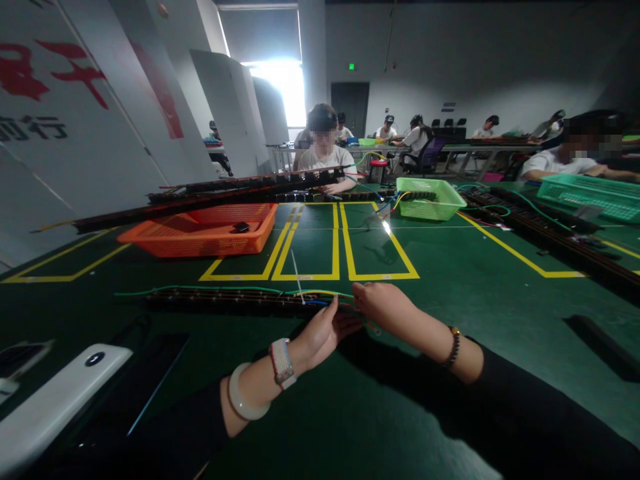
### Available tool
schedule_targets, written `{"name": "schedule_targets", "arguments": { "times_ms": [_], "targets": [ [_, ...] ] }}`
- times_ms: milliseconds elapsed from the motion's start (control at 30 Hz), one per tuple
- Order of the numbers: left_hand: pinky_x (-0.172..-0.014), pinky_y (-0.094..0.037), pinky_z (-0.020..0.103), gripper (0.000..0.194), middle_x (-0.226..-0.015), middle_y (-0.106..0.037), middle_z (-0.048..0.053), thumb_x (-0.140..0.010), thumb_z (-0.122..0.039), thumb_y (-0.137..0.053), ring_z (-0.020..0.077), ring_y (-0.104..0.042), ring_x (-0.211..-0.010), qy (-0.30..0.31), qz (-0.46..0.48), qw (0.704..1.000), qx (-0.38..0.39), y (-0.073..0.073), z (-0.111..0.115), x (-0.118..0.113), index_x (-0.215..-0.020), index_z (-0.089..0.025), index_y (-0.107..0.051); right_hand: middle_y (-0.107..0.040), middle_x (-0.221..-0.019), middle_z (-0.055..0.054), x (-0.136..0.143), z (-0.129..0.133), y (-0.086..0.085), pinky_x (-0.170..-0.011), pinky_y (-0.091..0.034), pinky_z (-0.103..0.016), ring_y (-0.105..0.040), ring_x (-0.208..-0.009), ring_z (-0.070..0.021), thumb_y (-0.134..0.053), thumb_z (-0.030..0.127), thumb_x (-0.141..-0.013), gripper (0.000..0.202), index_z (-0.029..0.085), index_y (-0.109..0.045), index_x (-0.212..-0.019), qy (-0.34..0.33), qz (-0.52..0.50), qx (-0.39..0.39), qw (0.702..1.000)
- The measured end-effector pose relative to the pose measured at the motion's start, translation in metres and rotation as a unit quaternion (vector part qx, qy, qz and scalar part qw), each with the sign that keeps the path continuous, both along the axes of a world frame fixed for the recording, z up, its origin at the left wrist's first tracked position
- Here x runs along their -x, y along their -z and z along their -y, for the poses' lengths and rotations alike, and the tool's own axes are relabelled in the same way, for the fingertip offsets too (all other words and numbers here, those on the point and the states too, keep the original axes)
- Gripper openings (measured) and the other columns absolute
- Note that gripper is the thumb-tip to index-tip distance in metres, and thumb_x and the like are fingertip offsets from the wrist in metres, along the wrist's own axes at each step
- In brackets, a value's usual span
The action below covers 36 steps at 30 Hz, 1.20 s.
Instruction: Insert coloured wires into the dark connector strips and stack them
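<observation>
A long black strip (215,301) lies crosswise in front of me, with green, yellow and blue wires along it. A white cable tie (298,279) sits around its right part, its loose tail sticking up. My left hand (320,337) is at the strip's right end, thumb above and fingers below, closed around the wires there. Just right of it, my right hand (383,305) is closed in a pinch on the wire ends. Its fingertips partly hide what they grip.
An orange basket (200,248) with a small black part stands behind the strip, with more long black strips (220,197) across it. A green basket (431,215) is farther right. A white device (65,393) lies front left, a black bar (603,347) right. Several people sit beyond.
</observation>
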State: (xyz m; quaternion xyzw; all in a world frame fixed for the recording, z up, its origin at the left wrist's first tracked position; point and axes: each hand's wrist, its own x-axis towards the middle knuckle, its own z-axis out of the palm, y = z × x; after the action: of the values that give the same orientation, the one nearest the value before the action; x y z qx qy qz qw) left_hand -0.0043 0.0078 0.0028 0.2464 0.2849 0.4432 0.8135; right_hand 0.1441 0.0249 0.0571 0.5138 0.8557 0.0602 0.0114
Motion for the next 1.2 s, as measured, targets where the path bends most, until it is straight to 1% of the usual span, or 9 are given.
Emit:
{"name": "schedule_targets", "arguments": {
  "times_ms": [133,367,467,600,700,767,900,1000,1200],
  "targets": [
    [-0.095,-0.044,0.041,0.021,-0.092,-0.067,0.011,-0.092,-0.025,-0.043,0.0198,-0.063,-0.089,-0.007,-0.009,1.0,-0.005,-0.002,0.001,-0.001,-0.087,-0.014,-0.06,-0.066,-0.075,-0.007,-0.006,-0.011,0.009,-0.049,-0.03,-0.026,-0.061,-0.063,-0.0172,-0.045,0.024,-0.091,0.018,0.015,-0.06,-0.096,-0.022,-0.015,0.035,0.999],
    [-0.089,-0.046,0.037,0.025,-0.086,-0.067,0.011,-0.093,-0.028,-0.039,0.019,-0.064,-0.084,0.003,-0.051,0.998,0.022,-0.004,0.001,0.0,-0.088,-0.012,-0.058,-0.066,-0.074,-0.004,-0.01,-0.018,0.015,-0.048,-0.022,-0.025,-0.056,-0.06,-0.0131,-0.05,0.023,-0.088,0.016,0.017,-0.064,-0.089,-0.022,-0.035,0.056,0.998],
    [-0.089,-0.047,0.037,0.026,-0.089,-0.067,0.011,-0.094,-0.026,-0.038,0.019,-0.064,-0.084,0.002,-0.036,0.999,0.023,-0.003,0.001,0.0,-0.089,-0.012,-0.059,-0.067,-0.075,-0.005,-0.011,-0.014,0.007,-0.048,-0.024,-0.025,-0.058,-0.062,-0.0138,-0.05,0.027,-0.089,0.018,0.017,-0.065,-0.088,-0.019,-0.035,0.049,0.998],
    [-0.09,-0.047,0.039,0.025,-0.09,-0.068,0.011,-0.093,-0.024,-0.04,0.02,-0.065,-0.086,0.004,-0.017,1.0,0.013,-0.003,0.001,0.0,-0.092,-0.012,-0.061,-0.068,-0.079,-0.007,-0.009,-0.002,-0.014,-0.053,-0.033,-0.023,-0.063,-0.069,-0.0169,-0.052,0.032,-0.09,0.02,0.018,-0.066,-0.09,0.019,-0.057,0.023,0.998],
    [-0.089,-0.048,0.037,0.022,-0.084,-0.068,0.008,-0.092,-0.024,-0.043,0.0176,-0.065,-0.08,-0.009,-0.017,0.999,0.034,-0.003,0.001,0.001,-0.087,-0.014,-0.062,-0.068,-0.076,-0.009,-0.004,0.011,-0.024,-0.055,-0.038,-0.024,-0.065,-0.07,-0.0199,-0.052,0.04,-0.089,0.029,0.016,-0.068,-0.083,0.037,-0.044,0.048,0.997],
    [-0.09,-0.047,0.036,0.023,-0.084,-0.068,0.007,-0.092,-0.025,-0.044,0.016,-0.065,-0.078,-0.014,-0.018,0.999,0.044,-0.001,0.001,0.002,-0.084,-0.014,-0.062,-0.068,-0.076,-0.011,-0.001,0.019,-0.026,-0.056,-0.042,-0.025,-0.066,-0.071,-0.0219,-0.054,0.042,-0.088,0.031,0.015,-0.07,-0.083,0.033,-0.022,0.072,0.997],
    [-0.092,-0.046,0.037,0.028,-0.084,-0.069,0.01,-0.092,-0.029,-0.045,0.0176,-0.065,-0.08,0.004,-0.021,0.999,0.03,0.001,0.0,0.002,-0.083,-0.011,-0.063,-0.07,-0.081,-0.013,0.002,0.027,-0.02,-0.062,-0.049,-0.029,-0.068,-0.074,-0.0257,-0.06,0.03,-0.084,0.021,0.013,-0.071,-0.09,0.014,0.019,0.095,0.995],
    [-0.096,-0.044,0.036,0.026,-0.087,-0.069,0.01,-0.091,-0.03,-0.047,0.0181,-0.065,-0.085,0.014,-0.012,0.999,0.032,0.001,0.0,0.002,-0.086,-0.011,-0.064,-0.07,-0.082,-0.013,0.0,0.027,-0.018,-0.063,-0.051,-0.031,-0.068,-0.074,-0.0261,-0.054,0.019,-0.086,0.017,0.013,-0.07,-0.089,-0.002,0.031,0.097,0.995],
    [-0.096,-0.044,0.037,0.022,-0.087,-0.07,0.009,-0.09,-0.028,-0.049,0.0193,-0.066,-0.088,0.014,-0.007,1.0,0.011,-0.005,0.003,0.002,-0.088,-0.011,-0.064,-0.069,-0.082,-0.015,-0.002,0.025,-0.027,-0.064,-0.052,-0.032,-0.068,-0.076,-0.0272,-0.051,0.011,-0.084,0.017,0.01,-0.067,-0.09,0.025,0.04,0.03,0.998]
  ]
}}
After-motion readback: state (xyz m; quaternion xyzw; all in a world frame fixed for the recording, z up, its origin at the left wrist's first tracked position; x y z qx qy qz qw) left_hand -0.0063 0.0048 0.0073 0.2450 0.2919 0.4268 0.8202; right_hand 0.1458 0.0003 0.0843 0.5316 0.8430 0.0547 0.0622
